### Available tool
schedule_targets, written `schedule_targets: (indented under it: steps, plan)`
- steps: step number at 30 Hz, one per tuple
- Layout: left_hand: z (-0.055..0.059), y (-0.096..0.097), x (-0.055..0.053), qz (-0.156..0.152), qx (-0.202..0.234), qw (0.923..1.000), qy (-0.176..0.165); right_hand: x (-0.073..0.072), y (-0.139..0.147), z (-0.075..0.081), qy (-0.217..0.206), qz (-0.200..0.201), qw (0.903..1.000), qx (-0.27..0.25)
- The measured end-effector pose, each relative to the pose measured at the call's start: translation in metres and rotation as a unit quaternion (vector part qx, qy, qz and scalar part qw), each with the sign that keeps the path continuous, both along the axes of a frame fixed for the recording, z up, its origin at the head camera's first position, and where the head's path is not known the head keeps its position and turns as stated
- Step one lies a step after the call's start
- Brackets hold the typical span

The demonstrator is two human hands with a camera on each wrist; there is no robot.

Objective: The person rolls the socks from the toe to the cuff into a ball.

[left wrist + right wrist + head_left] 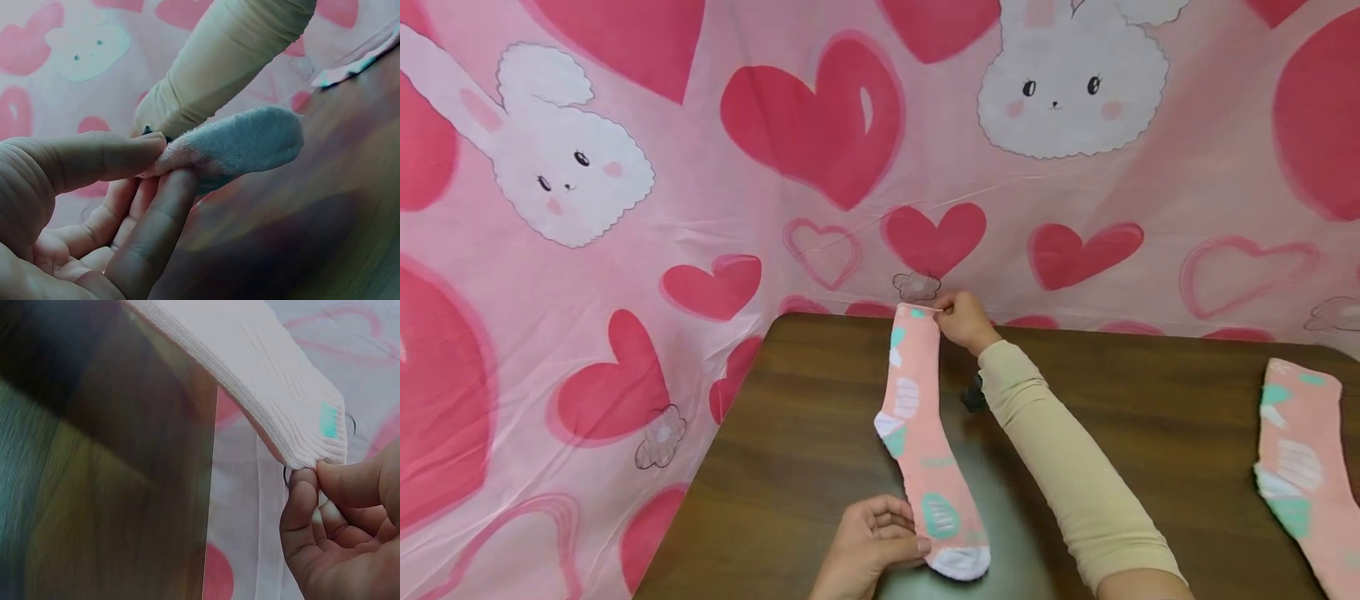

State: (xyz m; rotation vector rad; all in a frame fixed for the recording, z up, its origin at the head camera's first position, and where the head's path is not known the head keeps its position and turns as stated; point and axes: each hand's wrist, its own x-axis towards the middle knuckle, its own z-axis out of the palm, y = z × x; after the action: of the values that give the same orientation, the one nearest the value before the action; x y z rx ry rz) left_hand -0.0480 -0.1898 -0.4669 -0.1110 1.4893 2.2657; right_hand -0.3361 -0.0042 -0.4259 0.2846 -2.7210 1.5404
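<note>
A long peach sock (917,383) with mint and white patches is stretched between both hands over the table, cuff at the far end and white toe nearest. My left hand (874,546) pinches its edge by the toe between thumb and fingers. In the left wrist view the white toe (256,140) juts out past the left fingertips. My right hand (966,321) pinches a corner of the cuff, and the right wrist view shows thumb and forefinger on the ribbed cuff (294,425). A matching second sock (1303,467) lies flat at the right.
The dark wooden table (790,433) meets a pink cloth (700,192) with hearts and rabbits at its back and left edges. A small black object (973,395) shows beside the right wrist, partly behind the cream sleeve (1060,458).
</note>
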Motion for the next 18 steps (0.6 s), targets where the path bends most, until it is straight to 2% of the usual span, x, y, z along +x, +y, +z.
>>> schedule_targets:
  steps: [5,10,18]
  plan:
    - [-0.001,0.01,-0.004,-0.027,0.005,0.9996,0.005,0.006,0.017,0.003,-0.001,-0.014,0.9998,0.013]
    - [-0.003,0.025,-0.008,-0.052,0.014,0.9985,0.008,0.009,0.036,0.006,0.017,-0.026,0.9986,0.042]
    - [-0.005,0.053,-0.009,-0.073,0.031,0.9968,-0.001,0.01,0.062,0.011,0.03,-0.052,0.9963,0.063]
